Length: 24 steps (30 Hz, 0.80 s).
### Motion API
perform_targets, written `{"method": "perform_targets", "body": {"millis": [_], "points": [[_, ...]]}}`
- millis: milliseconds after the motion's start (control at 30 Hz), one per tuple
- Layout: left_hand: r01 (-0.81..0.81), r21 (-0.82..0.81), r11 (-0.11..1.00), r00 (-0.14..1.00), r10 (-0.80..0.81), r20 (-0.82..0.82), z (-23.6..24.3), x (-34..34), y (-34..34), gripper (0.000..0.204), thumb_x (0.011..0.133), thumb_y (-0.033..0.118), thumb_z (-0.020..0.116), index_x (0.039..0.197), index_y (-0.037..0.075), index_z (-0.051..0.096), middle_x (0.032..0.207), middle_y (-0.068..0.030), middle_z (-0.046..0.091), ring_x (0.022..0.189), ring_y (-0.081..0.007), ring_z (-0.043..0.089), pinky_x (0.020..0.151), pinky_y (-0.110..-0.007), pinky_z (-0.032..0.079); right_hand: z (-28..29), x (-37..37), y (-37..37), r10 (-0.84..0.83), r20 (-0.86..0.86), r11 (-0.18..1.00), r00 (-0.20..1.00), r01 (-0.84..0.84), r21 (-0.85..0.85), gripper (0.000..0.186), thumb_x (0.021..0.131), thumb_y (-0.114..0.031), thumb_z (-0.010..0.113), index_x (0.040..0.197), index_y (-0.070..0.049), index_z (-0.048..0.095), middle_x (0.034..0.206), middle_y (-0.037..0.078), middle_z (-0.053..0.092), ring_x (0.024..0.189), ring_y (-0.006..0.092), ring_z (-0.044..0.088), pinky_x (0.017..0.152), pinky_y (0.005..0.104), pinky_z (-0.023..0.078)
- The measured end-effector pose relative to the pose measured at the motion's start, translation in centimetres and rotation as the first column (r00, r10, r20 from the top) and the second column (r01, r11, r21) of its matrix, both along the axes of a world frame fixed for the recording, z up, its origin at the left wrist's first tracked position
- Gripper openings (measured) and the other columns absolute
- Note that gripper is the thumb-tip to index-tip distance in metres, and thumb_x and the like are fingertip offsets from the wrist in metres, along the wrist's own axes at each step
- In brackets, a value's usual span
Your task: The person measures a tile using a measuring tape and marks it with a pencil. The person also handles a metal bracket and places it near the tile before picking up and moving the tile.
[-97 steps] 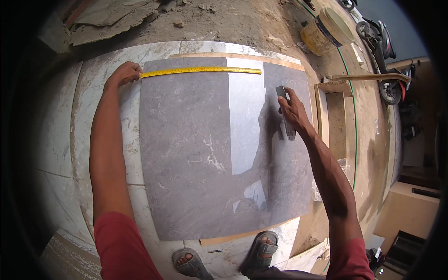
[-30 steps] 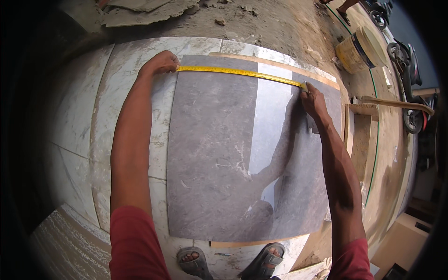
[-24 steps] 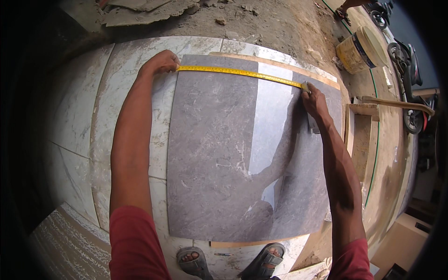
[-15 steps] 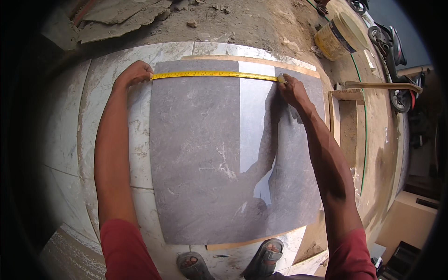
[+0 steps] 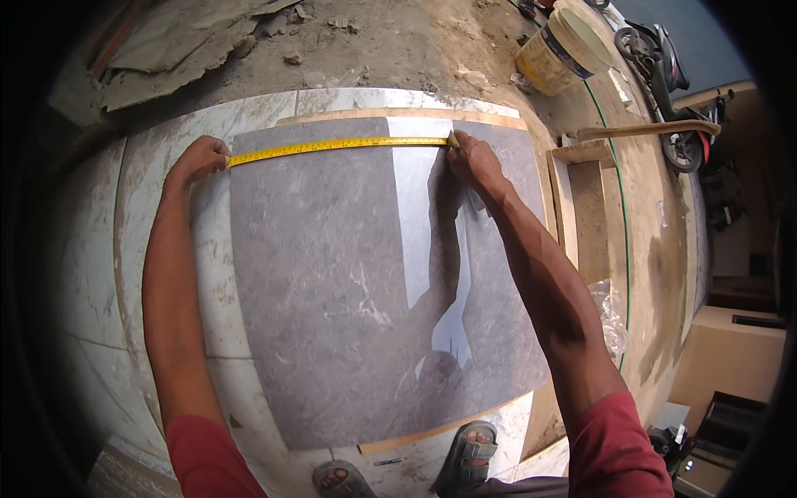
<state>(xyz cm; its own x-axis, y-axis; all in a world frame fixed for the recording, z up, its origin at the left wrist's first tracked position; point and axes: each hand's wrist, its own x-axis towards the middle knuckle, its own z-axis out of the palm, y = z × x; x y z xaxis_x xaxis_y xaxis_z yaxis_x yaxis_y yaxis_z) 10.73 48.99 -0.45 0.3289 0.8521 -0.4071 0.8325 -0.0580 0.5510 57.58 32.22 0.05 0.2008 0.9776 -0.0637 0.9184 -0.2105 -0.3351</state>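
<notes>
A yellow tape measure blade runs nearly straight across the far part of a large grey slab, which looks like a tile with a marbled face. At the slab's left edge, my left hand pinches one end of the blade, a little beyond the edge. My right hand is closed at the other end, beside a bright reflected band on the surface. A small pale tip shows at its fingers. Whatever else lies in its palm is hidden, and the tape's case cannot be made out. The arm's shadow falls on the slab.
Wooden strips show under the slab's far and near edges. White marbled tiles lie around it. To the right are a wooden frame, a long wooden handle, a green hose and a bucket. A pen-like object lies near my sandals.
The whole view has shifted and turned slightly, so slab and hands appear further left. The tape stays stretched between my hands, now sloping a little down toward the left one.
</notes>
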Motion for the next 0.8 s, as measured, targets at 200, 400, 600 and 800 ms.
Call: {"method": "perform_targets", "body": {"millis": [200, 400, 600, 800], "points": [[-0.033, 0.026, 0.999, 0.999, 0.034, -0.032, -0.1, 0.5, -0.5, 0.017, 0.069, 0.01, 0.062, 0.082, 0.001, 0.066, 0.067, -0.0045, 0.061, 0.059, -0.0128, 0.053, 0.055, -0.029, 0.042, -0.3, 0.1, -0.1, -0.001, -0.017, 1.0, 1.0, 0.001, 0.005, 0.036, 0.084, -0.02, 0.051, 0.115, -0.003, 0.056, 0.095, 0.026, 0.065, 0.091, 0.0422, 0.062, 0.08, 0.0503, 0.049], [-0.016, 0.005, 1.0, 0.999, 0.016, -0.034, 0.0, 0.1, -0.4, 0.02, 0.07, 0.015, 0.061, 0.084, 0.001, 0.065, 0.07, -0.0052, 0.061, 0.064, -0.0134, 0.055, 0.06, -0.029, 0.045, 0.2, -1.1, -0.8, -0.049, -0.001, 0.998, 0.999, 0.049, 0.033, 0.029, 0.085, -0.019, 0.05, 0.109, -0.003, 0.055, 0.092, 0.027, 0.065, 0.089, 0.0435, 0.062, 0.078, 0.0517, 0.049], [-0.018, 0.026, 0.999, 0.999, 0.019, -0.028, 0.3, 0.1, -0.2, 0.021, 0.069, 0.012, 0.061, 0.084, 0.0, 0.067, 0.071, -0.0064, 0.063, 0.063, -0.0142, 0.055, 0.059, -0.029, 0.044, 0.2, -0.8, -0.7, -0.039, -0.035, 0.999, 0.999, 0.041, 0.032, 0.027, 0.087, -0.018, 0.047, 0.108, -0.002, 0.054, 0.09, 0.027, 0.064, 0.087, 0.0447, 0.062, 0.077, 0.0523, 0.049], [0.013, 0.002, 1.0, 1.0, -0.013, 0.001, 0.1, 0.3, -0.5, 0.018, 0.071, 0.013, 0.059, 0.082, 0.001, 0.065, 0.07, -0.0038, 0.06, 0.064, -0.0123, 0.054, 0.059, -0.027, 0.043, 0.3, -0.8, -0.8, -0.065, -0.028, 0.998, 0.998, 0.065, 0.021, 0.028, 0.087, -0.018, 0.046, 0.108, -0.002, 0.054, 0.09, 0.027, 0.065, 0.086, 0.0445, 0.062, 0.077, 0.0524, 0.049]]}}
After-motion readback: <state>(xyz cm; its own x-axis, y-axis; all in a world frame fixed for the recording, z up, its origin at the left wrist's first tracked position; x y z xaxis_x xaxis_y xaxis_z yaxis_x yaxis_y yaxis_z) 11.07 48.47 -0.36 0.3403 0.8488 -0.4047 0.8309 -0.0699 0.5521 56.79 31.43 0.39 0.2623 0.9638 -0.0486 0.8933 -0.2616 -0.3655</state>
